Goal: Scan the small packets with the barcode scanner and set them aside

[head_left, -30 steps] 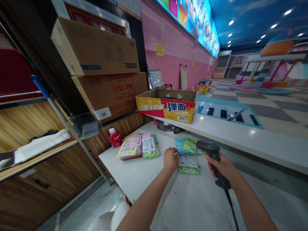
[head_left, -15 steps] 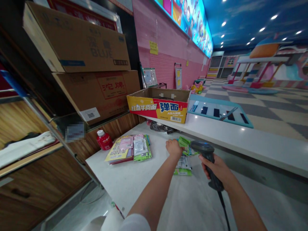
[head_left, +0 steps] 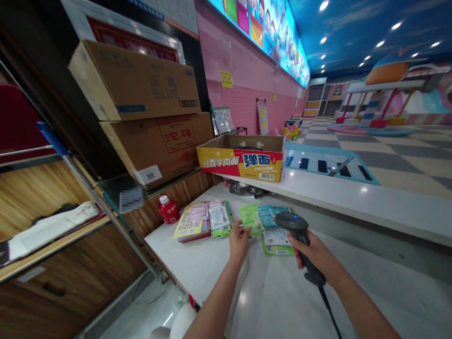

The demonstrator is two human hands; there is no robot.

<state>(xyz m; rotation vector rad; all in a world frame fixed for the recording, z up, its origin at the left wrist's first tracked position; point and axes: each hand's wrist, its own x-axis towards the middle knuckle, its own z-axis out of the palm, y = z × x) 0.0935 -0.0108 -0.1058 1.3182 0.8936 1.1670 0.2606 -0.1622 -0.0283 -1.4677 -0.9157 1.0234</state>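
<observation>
My left hand is closed on the lower left edge of a green packet above the white counter. In my right hand is a black barcode scanner, gripped by its handle, with a blue light on top of its head. The scanner's head points left, close to a blue packet. Just under that lies a silver and green packet, partly hidden by the scanner. Left of my left hand, a pile of flat packets rests beside a yellow printed packet.
A red bottle with a white cap stands at the counter's left edge. An open noodle carton sits on the raised ledge behind. Two stacked cardboard boxes rise at the left. The scanner's cable runs down towards me.
My left hand has moved left and towards me, bringing the green packet along, away from the scanner. The blue packet behind is now uncovered. The view has shifted slightly left.
</observation>
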